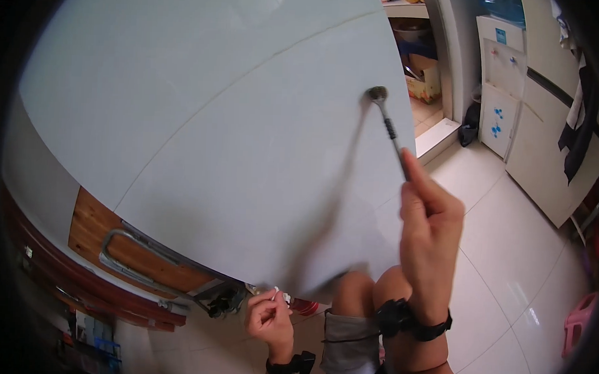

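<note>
My right hand (430,224) is raised and closed round the grey handle of a long, slim tool (390,129). A dark ribbed band wraps its shaft, and its round, dark head is at or very near the pale tiled wall (248,152); I cannot tell if they touch. A long shadow of tool and arm falls across the tiles. Lower down, my left hand (270,321) is held near the wall's bottom edge with its fingers pinched together. A small white bit (277,290) shows at those fingertips, too small to name.
A metal handle (113,246) sits by a wooden panel at lower left. To the right are a doorway, a white water dispenser (497,88), a fridge (545,143) with dark cloth hanging, and a pink stool (578,322). Glossy floor tiles (502,240) lie between them.
</note>
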`<state>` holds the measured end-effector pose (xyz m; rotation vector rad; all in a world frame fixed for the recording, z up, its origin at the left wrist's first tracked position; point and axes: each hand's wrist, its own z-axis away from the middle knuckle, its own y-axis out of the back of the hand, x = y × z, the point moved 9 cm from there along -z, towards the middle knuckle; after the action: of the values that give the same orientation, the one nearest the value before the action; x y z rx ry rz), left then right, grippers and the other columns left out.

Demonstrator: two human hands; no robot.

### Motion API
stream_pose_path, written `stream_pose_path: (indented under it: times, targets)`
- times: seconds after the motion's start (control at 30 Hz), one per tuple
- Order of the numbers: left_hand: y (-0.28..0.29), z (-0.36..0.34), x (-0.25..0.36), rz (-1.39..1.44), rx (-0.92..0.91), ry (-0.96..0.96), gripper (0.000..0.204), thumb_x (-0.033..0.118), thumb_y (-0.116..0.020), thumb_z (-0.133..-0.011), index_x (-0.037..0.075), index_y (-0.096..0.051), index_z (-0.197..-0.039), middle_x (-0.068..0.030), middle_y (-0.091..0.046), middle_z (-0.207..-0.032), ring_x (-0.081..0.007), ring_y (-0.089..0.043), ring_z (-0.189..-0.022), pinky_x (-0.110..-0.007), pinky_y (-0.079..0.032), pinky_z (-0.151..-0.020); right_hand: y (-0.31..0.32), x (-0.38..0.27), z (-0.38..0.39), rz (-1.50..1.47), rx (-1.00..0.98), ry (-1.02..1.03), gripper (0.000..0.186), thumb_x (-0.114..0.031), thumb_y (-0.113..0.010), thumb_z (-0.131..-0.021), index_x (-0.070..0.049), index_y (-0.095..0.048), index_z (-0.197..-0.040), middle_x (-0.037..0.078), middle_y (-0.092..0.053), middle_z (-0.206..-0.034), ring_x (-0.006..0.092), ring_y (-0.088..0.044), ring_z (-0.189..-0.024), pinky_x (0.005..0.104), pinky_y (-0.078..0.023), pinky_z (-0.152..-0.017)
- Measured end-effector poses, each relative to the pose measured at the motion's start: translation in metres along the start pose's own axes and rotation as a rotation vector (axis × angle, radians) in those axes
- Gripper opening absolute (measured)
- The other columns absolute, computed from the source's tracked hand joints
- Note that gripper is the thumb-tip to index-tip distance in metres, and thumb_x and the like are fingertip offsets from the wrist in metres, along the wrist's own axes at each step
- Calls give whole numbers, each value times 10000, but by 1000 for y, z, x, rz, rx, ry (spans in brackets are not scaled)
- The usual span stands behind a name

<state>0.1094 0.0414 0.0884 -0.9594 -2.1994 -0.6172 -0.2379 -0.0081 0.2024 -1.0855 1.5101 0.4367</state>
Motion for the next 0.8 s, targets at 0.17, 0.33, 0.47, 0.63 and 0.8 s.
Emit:
stream_pose_path:
  times: [0.17,0.33,0.47,0.63,0.8]
  targets:
    - [-18,-32,51,-33,4,-349,261,-163,-748,-771,14,-559,-742,-143,-681,-948,-159,-659,-671,-257,-575,-519,-60,-24,44,109,-428,85,365,-24,-534,-980,-44,-649,-1326,27,-608,-736,81,-496,-692,267,-453,-649]
    - [-44,-66,99,146,84,-369,237,-124,-694,-837,12,-511,-772,-163,-668,-1012,-156,-627,-617,-227,-491,-402,-13,4,2,43,-36,35,340,13,-521,-967,22,-647,-1283,68,-526,-637,75,-452,-606,271,-407,-550]
    - [-82,-100,147,159,15,-442,221,-123,-713,-828,4,-538,-782,-161,-690,-988,-132,-625,-629,-222,-503,-430,-25,1,12,110,-132,116,347,20,-542,-932,24,-662,-1258,177,-563,-641,155,-513,-554,306,-439,-563]
    - [-136,-144,201,172,-155,-507,173,-122,-736,-815,-24,-595,-800,-152,-709,-969,-117,-632,-650,-212,-506,-460,-12,7,-10,98,-85,62,349,12,-545,-925,35,-654,-1255,235,-594,-684,237,-592,-565,342,-471,-587]
    - [-175,-168,251,244,-194,-671,128,-107,-749,-811,-38,-640,-817,-132,-723,-920,-97,-632,-651,-215,-512,-470,-16,-6,4,54,-101,220,337,6,-521,-952,51,-641,-1263,114,-474,-614,129,-472,-547,296,-405,-536]
